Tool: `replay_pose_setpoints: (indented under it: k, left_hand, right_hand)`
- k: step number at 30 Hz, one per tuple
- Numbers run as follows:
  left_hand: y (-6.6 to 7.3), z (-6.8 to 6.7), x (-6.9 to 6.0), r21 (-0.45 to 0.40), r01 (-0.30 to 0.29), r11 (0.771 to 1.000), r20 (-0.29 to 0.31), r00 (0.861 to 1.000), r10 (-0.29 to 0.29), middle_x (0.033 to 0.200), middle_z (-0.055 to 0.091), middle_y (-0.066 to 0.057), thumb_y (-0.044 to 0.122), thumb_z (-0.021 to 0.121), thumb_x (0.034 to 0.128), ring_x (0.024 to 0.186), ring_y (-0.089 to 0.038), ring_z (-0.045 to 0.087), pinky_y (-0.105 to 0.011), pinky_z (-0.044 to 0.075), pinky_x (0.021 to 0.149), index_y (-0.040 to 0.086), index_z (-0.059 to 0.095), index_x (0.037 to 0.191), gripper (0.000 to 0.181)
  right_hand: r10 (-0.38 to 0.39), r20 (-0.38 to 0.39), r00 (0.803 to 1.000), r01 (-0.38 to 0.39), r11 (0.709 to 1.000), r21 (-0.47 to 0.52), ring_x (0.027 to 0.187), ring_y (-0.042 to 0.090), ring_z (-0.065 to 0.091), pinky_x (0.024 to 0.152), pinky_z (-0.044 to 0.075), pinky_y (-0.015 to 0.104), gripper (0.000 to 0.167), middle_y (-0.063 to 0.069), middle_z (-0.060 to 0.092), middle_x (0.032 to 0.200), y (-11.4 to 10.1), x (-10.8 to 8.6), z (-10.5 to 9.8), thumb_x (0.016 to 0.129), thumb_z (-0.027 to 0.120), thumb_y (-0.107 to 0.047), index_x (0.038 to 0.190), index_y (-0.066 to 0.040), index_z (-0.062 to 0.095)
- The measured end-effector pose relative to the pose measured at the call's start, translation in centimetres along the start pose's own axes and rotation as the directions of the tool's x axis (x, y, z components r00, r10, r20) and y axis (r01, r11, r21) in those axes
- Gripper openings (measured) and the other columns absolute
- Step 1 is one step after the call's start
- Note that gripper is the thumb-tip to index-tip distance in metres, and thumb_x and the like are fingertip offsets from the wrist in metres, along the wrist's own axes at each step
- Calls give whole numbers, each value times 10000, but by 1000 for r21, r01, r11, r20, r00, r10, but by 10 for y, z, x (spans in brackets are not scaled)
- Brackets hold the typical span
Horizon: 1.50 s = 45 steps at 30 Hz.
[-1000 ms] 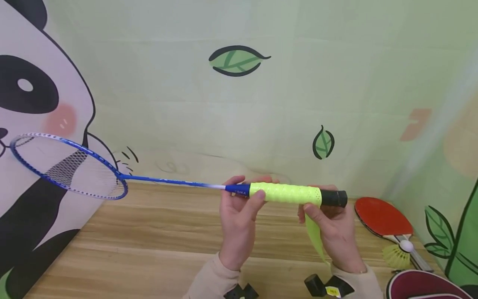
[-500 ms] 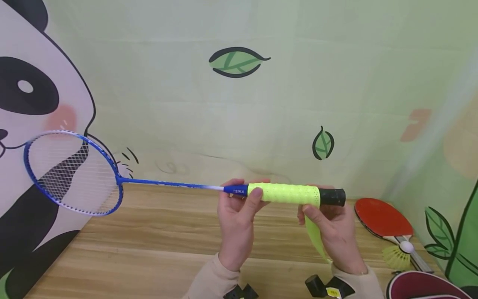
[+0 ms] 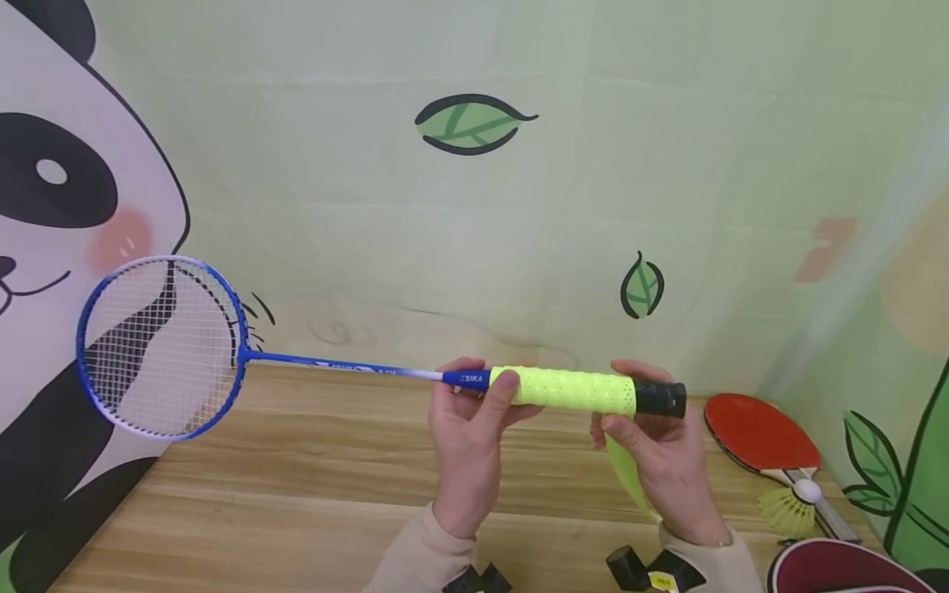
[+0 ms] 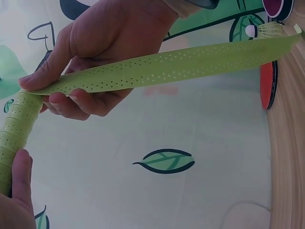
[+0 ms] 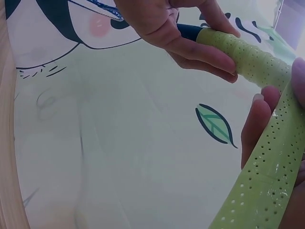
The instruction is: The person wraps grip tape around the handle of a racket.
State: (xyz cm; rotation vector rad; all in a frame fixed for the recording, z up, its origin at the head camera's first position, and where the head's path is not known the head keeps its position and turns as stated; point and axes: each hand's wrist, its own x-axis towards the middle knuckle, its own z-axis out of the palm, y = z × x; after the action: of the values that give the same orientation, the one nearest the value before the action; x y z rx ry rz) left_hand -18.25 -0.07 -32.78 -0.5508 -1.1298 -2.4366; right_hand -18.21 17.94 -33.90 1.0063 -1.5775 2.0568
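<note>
Rolled about its length since the earlier head frame, the racket (image 3: 348, 365) turns its strings (image 3: 161, 354) more squarely to the camera, and its black butt (image 3: 660, 399) sits slightly lower. From the head view, the left grip (image 3: 467, 453) holds the racket where the blue cone (image 3: 465, 378) meets the wound tape (image 3: 559, 390), thumb on the near side, probably to steady and turn it. To its right, the right grip (image 3: 670, 473) pinches the tape where the loose tail (image 3: 626, 473) leaves the winding, just short of the bare butt, likely to keep the turns tight. The strung end reaches out left of the left grip, above the bench (image 3: 296, 469). Right of the right grip lie 1 red paddle (image 3: 762, 430), 1 yellow shuttlecock (image 3: 787, 506) and part of 1 maroon case (image 3: 845, 568), presumably kept clear of the work. Count in hand: 2 grips, 1 racket, 1 tape.

Left wrist view: the tail runs from the right grip as 1 flat, perforated strip, while the left grip's thumb rests along the wound turns.

Right wrist view: the left grip's fingers lie on both sides of the winding beside the cone; the right grip, partly cut off, has its thumb over the strip. Behind them shows 1 whole printed leaf (image 5: 214, 123).
</note>
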Motion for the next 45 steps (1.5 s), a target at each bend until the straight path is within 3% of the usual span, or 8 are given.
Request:
replay_pose_setpoints:
  k: [8,14,17,22,26,34,45]
  left_hand:
    - [1,1,0,-3,17,1000,-23,1000,-17,917,660,-91,33,661,914,781,-197,691,-417,601,665,55,426,1066,281]
    - [2,1,0,-20,33,999,1,999,-33,922,633,-98,33,636,929,776,-216,690,-453,598,677,49,405,1118,299]
    - [2,1,0,-43,39,998,22,999,-38,974,642,-114,0,610,925,839,-220,683,-431,593,751,55,392,1173,335]
    - [3,0,0,-115,12,993,114,994,1,1162,626,-220,-78,543,919,1086,-334,628,-461,509,948,71,344,1287,444]
    - [5,0,1,-102,-14,995,144,989,29,1172,625,-203,-55,545,946,1103,-349,623,-501,490,954,72,336,1298,429]
    - [3,-1,1,-61,-54,997,117,991,61,1110,658,-172,-9,556,966,1031,-334,665,-483,524,905,56,366,1224,327]
    - [4,-1,1,-38,-29,999,56,998,31,1049,684,-134,18,599,951,966,-241,677,-464,552,857,53,386,1152,295]
  right_hand:
    - [-15,1,1000,15,1000,-6,712,215,617,617,556,281,464,153,628,904,0,-1,1,868,551,215,1307,119,437]
    - [5,-18,1000,-6,999,-46,688,213,613,603,555,284,418,150,630,888,-3,-1,2,871,544,216,1271,119,470]
    - [50,-48,998,-54,995,-84,675,210,603,597,553,286,387,135,624,875,-4,0,4,890,548,185,1261,94,487]
    - [109,-95,990,-118,988,-103,650,206,590,585,549,285,356,101,616,863,-6,1,6,916,549,137,1262,95,474]
    - [120,-112,986,-133,984,-115,644,201,593,578,551,283,373,82,615,854,-7,1,6,918,556,127,1277,107,457]
    - [172,-125,977,-193,966,-173,656,208,597,591,559,294,384,78,610,850,-8,0,4,908,597,102,1273,38,498]
    - [123,-87,989,-136,975,-177,657,201,601,583,557,292,375,75,615,829,-8,0,3,890,601,132,1246,86,493]
